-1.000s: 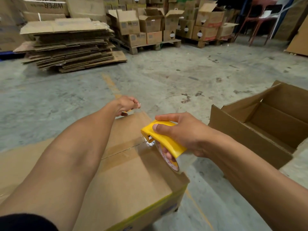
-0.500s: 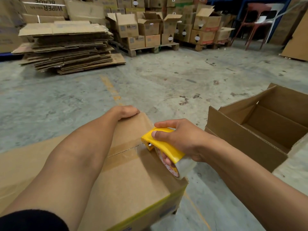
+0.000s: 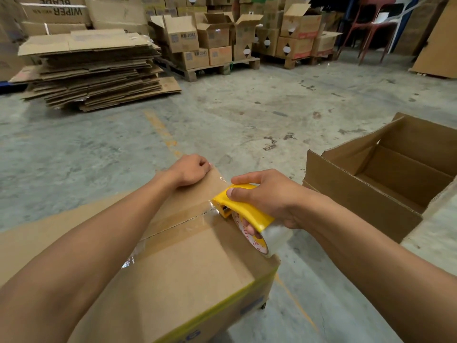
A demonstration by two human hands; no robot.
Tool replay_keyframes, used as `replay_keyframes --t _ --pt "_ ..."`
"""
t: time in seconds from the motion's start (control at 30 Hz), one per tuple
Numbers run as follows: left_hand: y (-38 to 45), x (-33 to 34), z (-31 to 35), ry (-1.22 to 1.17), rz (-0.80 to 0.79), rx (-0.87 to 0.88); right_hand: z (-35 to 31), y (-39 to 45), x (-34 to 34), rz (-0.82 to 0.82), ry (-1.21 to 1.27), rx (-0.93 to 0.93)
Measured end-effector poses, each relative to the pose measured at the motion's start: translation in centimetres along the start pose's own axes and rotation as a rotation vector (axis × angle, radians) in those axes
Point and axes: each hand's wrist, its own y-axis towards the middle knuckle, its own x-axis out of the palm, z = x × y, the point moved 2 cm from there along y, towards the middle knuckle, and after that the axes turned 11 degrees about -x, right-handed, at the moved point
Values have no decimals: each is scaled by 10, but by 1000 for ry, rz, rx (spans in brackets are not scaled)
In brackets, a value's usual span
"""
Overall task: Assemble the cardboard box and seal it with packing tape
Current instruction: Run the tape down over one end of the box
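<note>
A closed cardboard box (image 3: 188, 266) fills the lower left, its two top flaps meeting at a seam covered by clear packing tape (image 3: 178, 219). My right hand (image 3: 269, 196) grips a yellow tape dispenser (image 3: 243, 209) holding a roll of clear tape; its front end sits on the seam near the box's right edge. My left hand (image 3: 191, 169) rests curled on the far flap, pressing it down at the far edge, holding nothing.
An open, upright cardboard box (image 3: 385, 179) stands on the concrete floor to the right. A stack of flattened cartons (image 3: 91, 70) lies at the far left. Pallets with boxes (image 3: 217, 40) and a red chair (image 3: 371, 26) line the back.
My left hand came down from just above the far edge onto the far flap. The dispenser has stayed on the seam near the box's right edge.
</note>
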Motion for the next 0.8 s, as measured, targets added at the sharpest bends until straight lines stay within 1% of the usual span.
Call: replay_keyframes --t 0.07,0.13,0.2,0.23,0.27,0.3,0.37,0.43,0.5,0.67,0.8 --pt "-3 2 0 15 -10 -9 -2 0 -2 6 -12 10" --pt "-11 3 8 101 48 37 -4 -1 -2 11 -29 20" --pt "-28 6 16 118 116 186 -7 -2 0 1 -88 18" --pt "-38 10 19 109 113 288 -8 -1 1 -20 -139 16" --pt "-46 15 21 117 76 378 -10 1 2 -48 -192 20" --pt "-53 22 19 140 15 428 -10 4 3 -78 -237 39" --pt "-58 30 14 181 -89 428 -8 9 5 -129 -290 127" --pt "-57 28 12 212 -102 410 -7 12 7 -163 -322 204" --pt "-58 26 14 254 -102 406 -7 11 9 -165 -345 233" --pt "-65 23 17 277 -125 378 -4 -19 6 -106 -293 276" --pt "-66 23 17 291 -120 386 3 -62 1 -13 -195 224"
